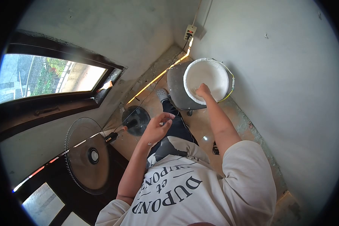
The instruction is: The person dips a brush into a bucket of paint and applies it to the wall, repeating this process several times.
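One window (52,79) in a dark frame takes up the far left of my head-camera feed, with greenery and paving outside. Next to it, lower down, I see a standing fan (95,155) with a round wire guard, its pale hub facing up toward my view. Just right of that, a black round base (135,120) sits on the floor.

Moving right, I find the wearer's left hand (159,129) raised in front of the body, gripping nothing, its fingers loosely curled and the thumb a little apart. Beyond it a grey clog (162,95) shows at the end of a dark trouser leg. Below, a white T-shirt (177,192) carries large black lettering.

Right of the clog, a dark grey support (176,88) holds the white bucket (213,73), which stands near the corner of the room. High behind it, a power socket (190,33) with a plug in it lies against the wall. The right hand (203,91) reaches inside the bucket, fingers bunched; I cannot tell whether it holds anything. A yellow-green handle (229,94) loops along the bucket's right side, and the pale wall (290,75) fills the far right.
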Available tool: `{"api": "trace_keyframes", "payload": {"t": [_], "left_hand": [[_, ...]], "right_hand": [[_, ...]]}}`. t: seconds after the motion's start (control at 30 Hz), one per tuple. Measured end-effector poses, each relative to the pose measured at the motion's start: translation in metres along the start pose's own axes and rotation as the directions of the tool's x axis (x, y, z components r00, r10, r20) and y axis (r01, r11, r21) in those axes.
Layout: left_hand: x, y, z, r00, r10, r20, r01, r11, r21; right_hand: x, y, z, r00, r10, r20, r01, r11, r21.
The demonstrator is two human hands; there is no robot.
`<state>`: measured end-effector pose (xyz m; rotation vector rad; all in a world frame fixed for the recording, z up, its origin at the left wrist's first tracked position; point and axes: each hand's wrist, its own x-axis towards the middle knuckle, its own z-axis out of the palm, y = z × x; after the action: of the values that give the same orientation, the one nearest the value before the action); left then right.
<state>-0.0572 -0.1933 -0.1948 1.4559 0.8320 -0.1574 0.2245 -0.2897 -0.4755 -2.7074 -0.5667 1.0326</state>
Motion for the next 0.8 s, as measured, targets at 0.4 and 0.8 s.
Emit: {"api": "trace_keyframes", "payload": {"t": [0.4,0.8], "left_hand": [[0.003,0.007,0.004,0.998,0.019,0.058,-0.021,0.999,0.038],[0.007,0.02,0.002,0.996,0.05,0.07,-0.056,0.996,0.075]], "right_hand": [[-0.006,0.001,-0.028,0.953,-0.287,0.097,0.266,0.946,0.183],[-0.001,-0.036,-0.034,0.986,0.073,0.147,-0.157,0.686,0.711]]}}
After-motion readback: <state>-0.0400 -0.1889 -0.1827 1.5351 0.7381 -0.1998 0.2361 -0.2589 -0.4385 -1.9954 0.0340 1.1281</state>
